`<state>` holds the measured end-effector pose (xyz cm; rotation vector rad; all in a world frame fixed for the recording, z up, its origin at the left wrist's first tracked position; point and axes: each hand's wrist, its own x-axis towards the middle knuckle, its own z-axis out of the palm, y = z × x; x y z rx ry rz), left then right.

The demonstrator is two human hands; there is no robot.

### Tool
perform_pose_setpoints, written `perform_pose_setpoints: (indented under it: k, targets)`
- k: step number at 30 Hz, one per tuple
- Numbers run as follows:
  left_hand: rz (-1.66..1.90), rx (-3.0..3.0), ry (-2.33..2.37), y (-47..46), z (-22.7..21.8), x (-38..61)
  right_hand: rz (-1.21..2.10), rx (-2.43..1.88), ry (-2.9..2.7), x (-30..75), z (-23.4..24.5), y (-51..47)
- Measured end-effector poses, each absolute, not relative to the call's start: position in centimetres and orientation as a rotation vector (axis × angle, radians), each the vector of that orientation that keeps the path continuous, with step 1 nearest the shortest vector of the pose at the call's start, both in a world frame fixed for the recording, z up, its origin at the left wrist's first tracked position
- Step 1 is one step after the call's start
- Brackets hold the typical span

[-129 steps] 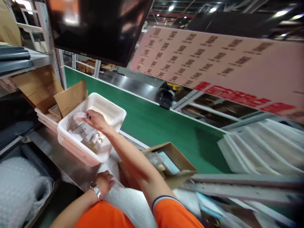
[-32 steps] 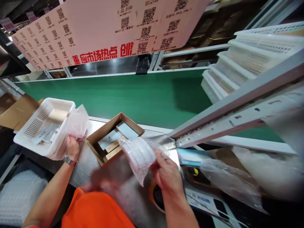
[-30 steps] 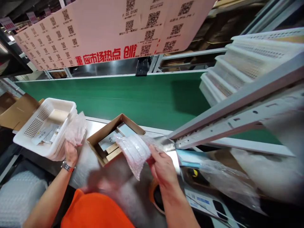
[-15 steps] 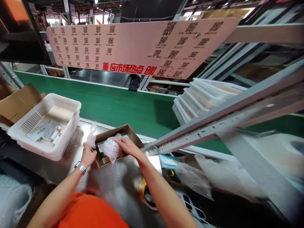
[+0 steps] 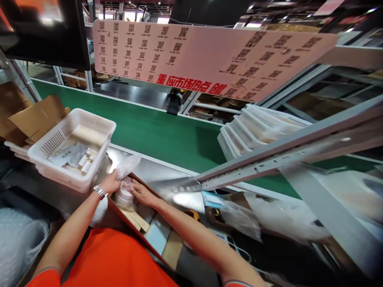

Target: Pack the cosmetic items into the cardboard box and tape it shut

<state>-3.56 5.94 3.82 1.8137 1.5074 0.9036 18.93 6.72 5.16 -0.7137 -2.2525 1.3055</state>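
An open brown cardboard box [image 5: 161, 243] lies on the steel worktop close to my body, with flat packets and wooden strips inside. My left hand [image 5: 110, 183], a watch on its wrist, pinches a crumpled clear plastic wrap [image 5: 127, 166] at the box's far corner. My right hand [image 5: 143, 194] presses a bubble-wrapped bundle [image 5: 124, 195] down into that same corner, fingers curled on it. The two hands nearly touch.
A stack of white perforated baskets [image 5: 98, 123] holding packets and small vials stands at the left. A green conveyor belt [image 5: 167, 137] runs behind. More white baskets [image 5: 239, 135] lean at the right. A pink QR-code board [image 5: 209, 56] hangs overhead; a metal rail [image 5: 269, 159] crosses right.
The cardboard box has come nearer to my body. My right hand has lowered the bubble-wrapped bundle into its far corner, and my left hand has moved in beside it with the plastic wrap.
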Motion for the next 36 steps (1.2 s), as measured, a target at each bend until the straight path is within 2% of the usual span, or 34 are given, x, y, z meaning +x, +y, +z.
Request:
perform_pose_setpoints:
  k: [3,6,13,17,21,23,26,31,36]
  targets:
    - [0.685,1.779,1.558,5.5,4.1,-3.3,1.288,-0.738,-2.343,19.4,4.4,6.8]
    - [0.55,1.734,1.638,5.2,4.5,-3.0,1.108,-0.798,-2.556,20.4,4.8,6.2]
    - [0.549,1.728,1.663,5.0,4.3,-3.0,0.562,-1.448,-2.749,20.4,4.5,3.2]
    - [0.547,1.732,1.689,4.9,4.6,-2.8,0.8,-1.56,-2.52,20.9,3.5,3.4]
    - [0.512,1.707,1.684,5.1,5.3,-2.6,1.463,-1.615,-1.872,21.4,2.5,4.4]
    - [0.507,1.707,1.71,5.1,5.5,-2.6,1.661,-1.61,-1.581,21.4,2.4,4.4]
    - [0.586,1.74,1.762,4.4,5.4,-3.0,1.794,-1.585,-1.388,21.3,3.0,3.6]
    - [0.987,1.913,1.724,1.6,6.1,-2.9,1.875,-1.474,-1.096,21.1,5.7,2.0]
    - [0.675,1.939,1.67,0.5,10.3,-1.6,1.841,-1.364,-1.2,19.9,8.3,0.3]
